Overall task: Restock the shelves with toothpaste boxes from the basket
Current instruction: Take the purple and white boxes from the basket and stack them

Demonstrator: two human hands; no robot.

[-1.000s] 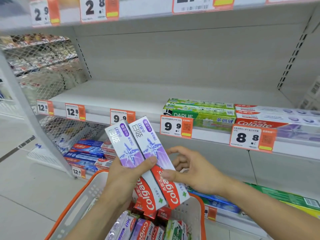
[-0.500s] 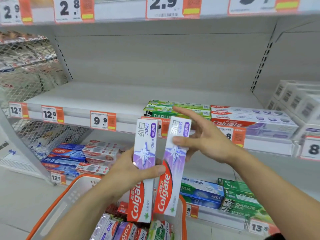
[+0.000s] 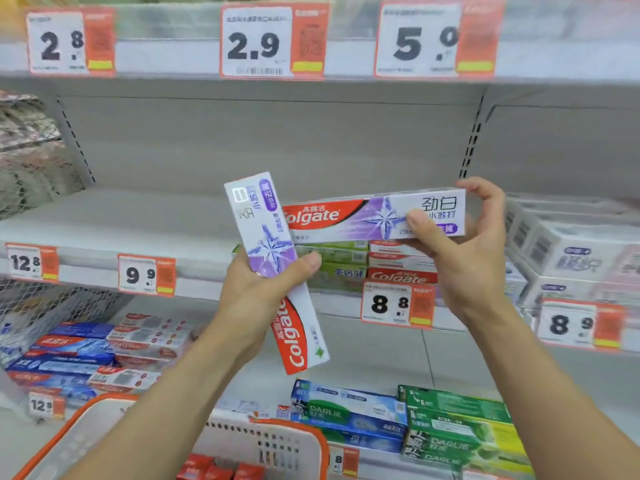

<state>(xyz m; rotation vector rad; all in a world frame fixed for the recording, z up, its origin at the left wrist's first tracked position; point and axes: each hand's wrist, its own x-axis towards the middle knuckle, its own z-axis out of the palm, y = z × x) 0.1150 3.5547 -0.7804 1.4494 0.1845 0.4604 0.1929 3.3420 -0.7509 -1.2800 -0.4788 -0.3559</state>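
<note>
Left hand point(image 3: 263, 292) holds one purple-and-white Colgate toothpaste box point(image 3: 273, 268) upright at frame centre; right hand point(image 3: 464, 258) holds another purple-and-white Colgate box point(image 3: 367, 216) sideways just right, above the grey metal middle shelf point(image 3: 114, 220). White-and-orange plastic basket point(image 3: 287, 441) sits bottom centre.

Grey metal back panel point(image 3: 270, 143) with slotted uprights point(image 3: 469, 150); wire mesh divider point(image 3: 31, 161) at far left. Shelf edges carry orange price tags point(image 3: 273, 41). Pale floor point(image 3: 14, 441) at lower left. Even, diffuse lighting throughout.

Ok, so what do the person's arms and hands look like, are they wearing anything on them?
Both forearms are bare as far as the frame shows. No sleeves, gloves, watch or rings show on the left hand or the right hand. Nails are short and unpainted.
</note>
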